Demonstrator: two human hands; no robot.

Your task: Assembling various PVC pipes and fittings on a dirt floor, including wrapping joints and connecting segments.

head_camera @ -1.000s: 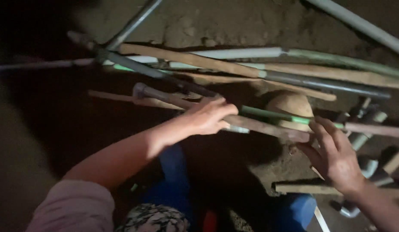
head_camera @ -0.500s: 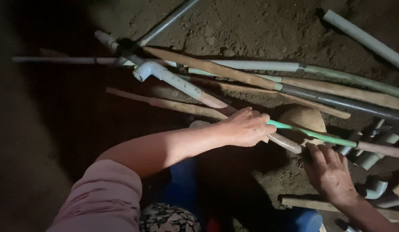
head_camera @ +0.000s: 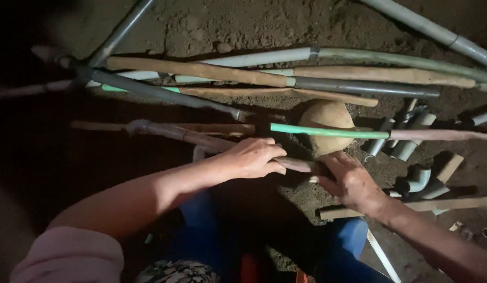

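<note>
Hands: left hand (head_camera: 252, 157) and right hand (head_camera: 349, 181) both clasp the brown pipe (head_camera: 212, 140).
Advice: grip firmly, lift clear of the green pipe (head_camera: 327, 131).

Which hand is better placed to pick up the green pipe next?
Probably the right hand. It lies just below the green pipe, beside the round stone. The left hand is wrapped around the brown pipe and is busy.

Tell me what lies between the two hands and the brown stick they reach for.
Nothing visible does: the left hand and the right hand both already rest on the brown stick, above the dirt ground.
</note>
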